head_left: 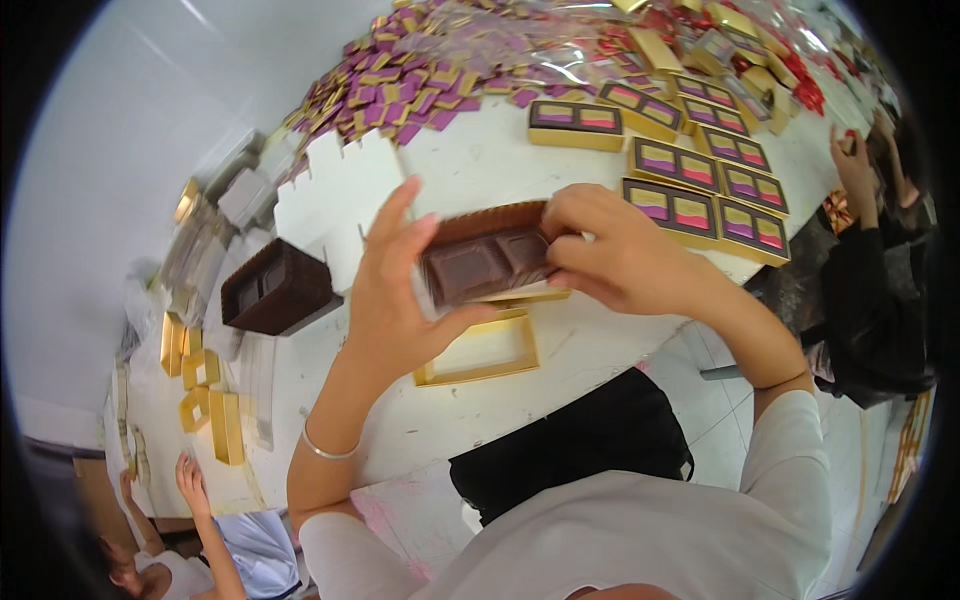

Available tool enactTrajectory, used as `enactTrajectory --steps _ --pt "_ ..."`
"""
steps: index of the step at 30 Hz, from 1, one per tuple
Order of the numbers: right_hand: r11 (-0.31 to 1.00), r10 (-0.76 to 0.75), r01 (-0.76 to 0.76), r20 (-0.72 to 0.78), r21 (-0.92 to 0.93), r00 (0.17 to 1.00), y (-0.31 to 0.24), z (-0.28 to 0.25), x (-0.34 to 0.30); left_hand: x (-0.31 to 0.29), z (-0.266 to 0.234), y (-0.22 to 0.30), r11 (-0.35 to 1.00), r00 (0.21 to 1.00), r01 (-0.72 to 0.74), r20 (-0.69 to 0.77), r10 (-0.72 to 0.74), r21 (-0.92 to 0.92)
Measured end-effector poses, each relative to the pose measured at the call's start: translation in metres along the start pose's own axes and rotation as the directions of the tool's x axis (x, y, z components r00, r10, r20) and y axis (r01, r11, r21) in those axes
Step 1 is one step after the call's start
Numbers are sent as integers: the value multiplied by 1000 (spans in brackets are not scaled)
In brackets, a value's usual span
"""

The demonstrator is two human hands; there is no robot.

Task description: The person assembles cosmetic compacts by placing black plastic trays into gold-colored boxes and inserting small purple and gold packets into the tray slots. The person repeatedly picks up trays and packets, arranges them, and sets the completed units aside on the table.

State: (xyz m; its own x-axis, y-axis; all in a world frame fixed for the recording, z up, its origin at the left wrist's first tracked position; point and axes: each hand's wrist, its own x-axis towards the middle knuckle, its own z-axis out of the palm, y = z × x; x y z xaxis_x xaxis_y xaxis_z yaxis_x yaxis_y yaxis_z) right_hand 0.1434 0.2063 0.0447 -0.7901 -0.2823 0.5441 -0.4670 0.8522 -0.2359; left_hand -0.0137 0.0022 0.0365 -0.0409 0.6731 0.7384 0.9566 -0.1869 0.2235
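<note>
A dark brown plastic tray insert (470, 268) with two recesses is above the table in front of me. My right hand (610, 250) pinches its right end between thumb and bent fingers. My left hand (390, 275) is open around the left end, thumb below and fingers spread; whether it touches the insert is hard to tell. Below lies a shallow gold box frame (530, 352) on the white table, with another gold edge (535, 297) partly hidden under the insert. A nested stack of brown inserts (290, 298) stands left of my left hand.
Filled gold boxes (660, 165) with purple and pink fronts stand at the right. Small purple-and-gold pieces (400, 95) pile up at the back. White notched card (325, 200) and gold box parts (228, 430) lie left. Other people's hands (852, 170) show at right and lower left.
</note>
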Motion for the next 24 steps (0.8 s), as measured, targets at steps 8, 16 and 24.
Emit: enactTrajectory --steps 8,16,24 --pt "838 326 -143 -272 527 906 -4 -6 13 1 4 8 564 751 569 98 -653 -598" --pt "995 92 -92 13 -34 996 -3 -28 -3 0 -7 3 372 619 770 465 -633 -518" --pt "983 159 -132 235 -130 959 4 0 -8 -11 9 -3 721 647 668 624 -438 -187"
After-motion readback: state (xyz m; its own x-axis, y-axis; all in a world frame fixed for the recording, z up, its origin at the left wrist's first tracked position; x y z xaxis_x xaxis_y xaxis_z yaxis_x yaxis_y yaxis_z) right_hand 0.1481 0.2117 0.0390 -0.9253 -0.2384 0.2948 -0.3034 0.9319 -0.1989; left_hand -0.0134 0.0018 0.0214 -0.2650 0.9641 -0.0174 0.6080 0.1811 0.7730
